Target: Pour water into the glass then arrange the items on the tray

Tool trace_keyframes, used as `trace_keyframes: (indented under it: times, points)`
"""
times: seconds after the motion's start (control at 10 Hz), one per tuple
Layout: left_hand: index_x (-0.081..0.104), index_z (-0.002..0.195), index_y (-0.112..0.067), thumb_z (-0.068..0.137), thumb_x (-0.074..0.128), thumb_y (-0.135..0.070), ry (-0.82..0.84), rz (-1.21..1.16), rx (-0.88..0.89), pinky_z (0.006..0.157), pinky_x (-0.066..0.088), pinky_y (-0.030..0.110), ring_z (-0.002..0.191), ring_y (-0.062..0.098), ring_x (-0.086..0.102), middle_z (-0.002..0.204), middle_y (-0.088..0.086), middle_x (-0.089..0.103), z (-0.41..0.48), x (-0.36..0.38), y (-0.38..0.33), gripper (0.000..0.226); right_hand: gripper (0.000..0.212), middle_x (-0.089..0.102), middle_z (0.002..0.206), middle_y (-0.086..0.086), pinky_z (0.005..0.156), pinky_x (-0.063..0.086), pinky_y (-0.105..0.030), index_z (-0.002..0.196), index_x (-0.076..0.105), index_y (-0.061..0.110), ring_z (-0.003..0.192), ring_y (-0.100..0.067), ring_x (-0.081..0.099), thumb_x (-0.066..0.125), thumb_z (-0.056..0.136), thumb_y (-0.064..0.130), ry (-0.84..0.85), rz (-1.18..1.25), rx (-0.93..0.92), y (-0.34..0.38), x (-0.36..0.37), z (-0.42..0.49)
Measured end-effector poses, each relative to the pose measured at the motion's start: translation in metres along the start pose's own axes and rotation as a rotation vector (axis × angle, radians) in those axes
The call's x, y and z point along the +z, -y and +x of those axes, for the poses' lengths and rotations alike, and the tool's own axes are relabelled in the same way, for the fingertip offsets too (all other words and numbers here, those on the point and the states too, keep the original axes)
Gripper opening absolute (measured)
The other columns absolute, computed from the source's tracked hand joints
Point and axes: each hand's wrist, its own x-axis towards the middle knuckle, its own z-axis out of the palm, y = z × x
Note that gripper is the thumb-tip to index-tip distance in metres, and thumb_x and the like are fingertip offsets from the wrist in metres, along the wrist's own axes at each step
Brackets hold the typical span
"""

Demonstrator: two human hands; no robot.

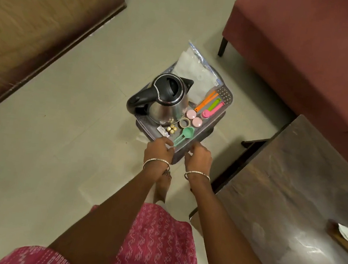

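Together, left hand (159,147), right hand (200,155) grip tray (225,94) near corner.

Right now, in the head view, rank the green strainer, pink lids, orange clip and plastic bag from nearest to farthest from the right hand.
1. Green strainer, at the tray's near edge, just left of the right hand.
2. Pink lids, mid-tray, ahead of the hand.
3. Orange clip, farther back on the right side.
4. Plastic bag, at the far end.

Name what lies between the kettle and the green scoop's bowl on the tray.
A roll of tape lies flat between the kettle and the green scoop, on the tray, shown in the head view.
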Motion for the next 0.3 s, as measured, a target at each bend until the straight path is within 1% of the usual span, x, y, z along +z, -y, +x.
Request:
trace_keyframes:
  times: [0.1, 0.3]
  points:
    - [0.074, 0.099, -0.016, 0.085, 0.064, -0.017, 0.030, -0.004, 0.045, 0.086, 0.053, 0.035, 0.098, 0.031, 0.064, 0.100, 0.012, 0.073, -0.030, 0.001, -0.004, 0.017, 0.021, 0.072, 0.105, -0.010, 0.082, 0.050, -0.033, 0.107, 0.068, 0.010, 0.101, -0.030, 0.065, 0.057, 0.089, 0.009, -0.035, 0.020, 0.045, -0.014, -0.015, -0.032]
    - [0.073, 0.097, -0.017, 0.085, 0.066, -0.020, 0.072, 0.033, 0.208, 0.088, 0.052, 0.035, 0.099, 0.030, 0.066, 0.099, 0.010, 0.074, -0.102, 0.011, 0.000, 0.015, 0.021, 0.072, 0.107, -0.009, 0.085, 0.051, -0.035, 0.106, 0.069, 0.010, 0.102, -0.029, 0.064, 0.055, 0.091, 0.015, -0.164, 0.106, 0.056, -0.049, -0.046, -0.110]
